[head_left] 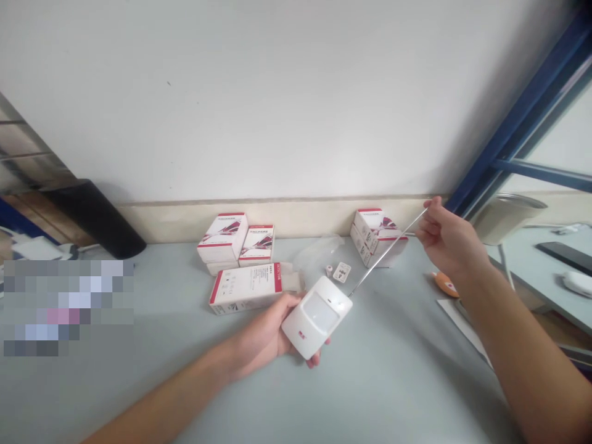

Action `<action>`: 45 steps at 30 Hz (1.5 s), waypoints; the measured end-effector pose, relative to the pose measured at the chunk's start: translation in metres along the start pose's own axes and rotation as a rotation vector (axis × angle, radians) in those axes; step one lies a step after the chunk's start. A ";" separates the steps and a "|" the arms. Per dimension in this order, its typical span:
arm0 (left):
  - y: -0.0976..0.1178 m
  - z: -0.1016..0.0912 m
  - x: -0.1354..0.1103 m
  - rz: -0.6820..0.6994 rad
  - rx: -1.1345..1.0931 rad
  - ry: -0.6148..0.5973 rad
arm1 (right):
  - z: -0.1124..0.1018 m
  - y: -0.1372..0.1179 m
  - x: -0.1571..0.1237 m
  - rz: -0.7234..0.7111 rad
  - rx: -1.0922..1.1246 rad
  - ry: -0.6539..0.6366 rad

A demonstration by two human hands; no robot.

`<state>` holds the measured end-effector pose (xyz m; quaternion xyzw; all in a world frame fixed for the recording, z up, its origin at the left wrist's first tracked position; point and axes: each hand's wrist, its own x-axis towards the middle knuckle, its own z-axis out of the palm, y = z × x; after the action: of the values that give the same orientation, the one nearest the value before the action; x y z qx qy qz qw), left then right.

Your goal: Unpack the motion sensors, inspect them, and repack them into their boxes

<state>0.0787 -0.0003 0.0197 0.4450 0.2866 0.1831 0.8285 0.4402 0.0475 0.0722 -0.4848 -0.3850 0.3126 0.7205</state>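
My left hand [263, 333] grips a white passive infrared motion sensor [318, 316] from beneath, its pale lens facing up. A thin telescopic metal antenna [388, 250] runs from the sensor's upper corner up to the right. My right hand [448, 240] pinches the antenna near its far end between the fingers. Several white boxes with red trim stand behind the sensor, the nearest [245, 287] lying close to my left hand. A clear plastic bag [314, 259], a small white card [342, 272] and a tiny white cylinder [329, 270] lie on the table just beyond the sensor.
The pale grey table [393, 376] meets a cream skirting strip and white wall at the back. An orange object [444, 283] and white paper [462, 327] lie under my right arm. A black cylinder [95, 219] stands at left. A blurred patch hides the left foreground.
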 end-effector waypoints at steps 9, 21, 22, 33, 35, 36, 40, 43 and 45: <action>0.000 -0.005 -0.003 0.020 -0.086 -0.047 | 0.007 0.005 -0.001 0.137 0.184 -0.090; -0.003 -0.007 -0.003 0.064 -0.128 -0.049 | 0.010 0.000 -0.007 0.165 0.325 -0.062; -0.003 -0.007 -0.003 0.069 -0.127 -0.051 | 0.012 -0.003 -0.009 0.167 0.340 -0.056; -0.002 -0.003 -0.004 0.056 -0.145 -0.087 | 0.017 -0.001 -0.021 0.246 0.521 -0.102; -0.001 -0.001 -0.006 0.054 -0.149 -0.082 | 0.018 0.001 -0.023 0.258 0.549 -0.131; 0.000 0.000 -0.006 0.052 -0.150 -0.079 | 0.018 0.001 -0.024 0.268 0.562 -0.142; 0.001 0.000 -0.008 0.046 -0.149 -0.087 | 0.024 0.001 -0.028 0.324 0.627 -0.165; 0.000 -0.002 -0.008 0.036 -0.141 -0.102 | 0.026 -0.002 -0.030 0.346 0.666 -0.172; 0.000 -0.002 -0.008 0.031 -0.138 -0.109 | 0.028 -0.004 -0.031 0.343 0.669 -0.190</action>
<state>0.0711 -0.0031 0.0211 0.4003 0.2207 0.1906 0.8687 0.4006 0.0331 0.0748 -0.2495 -0.2401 0.5802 0.7372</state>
